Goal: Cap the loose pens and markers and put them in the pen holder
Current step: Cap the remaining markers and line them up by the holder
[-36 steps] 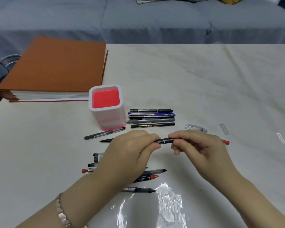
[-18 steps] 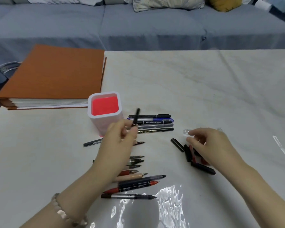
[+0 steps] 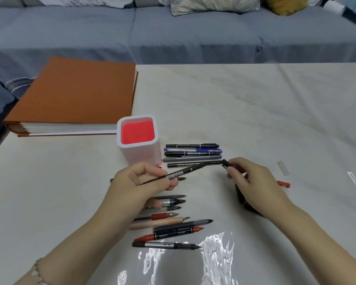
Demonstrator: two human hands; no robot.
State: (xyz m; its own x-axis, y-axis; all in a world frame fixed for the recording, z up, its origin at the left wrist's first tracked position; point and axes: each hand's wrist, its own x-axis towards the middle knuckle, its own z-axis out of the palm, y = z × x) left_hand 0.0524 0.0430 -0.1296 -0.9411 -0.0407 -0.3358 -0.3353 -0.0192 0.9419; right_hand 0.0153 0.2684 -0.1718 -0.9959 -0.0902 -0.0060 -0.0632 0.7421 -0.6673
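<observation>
Orange binder [image 3: 76, 93]; holder [image 3: 140, 153] — white, red-lined.

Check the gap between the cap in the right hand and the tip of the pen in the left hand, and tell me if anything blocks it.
Nothing visible blocks it. The right hand holds the black cap just off the tip of the black pen held by the left hand. The capped pens lie on the table behind, not between them.

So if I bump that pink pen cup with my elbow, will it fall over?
Maybe. The pen holder stands tall on a fairly narrow base and looks empty, so it is probably light and could tip or slide. Its squarish sides mean it likely would not roll far across the table.
</observation>
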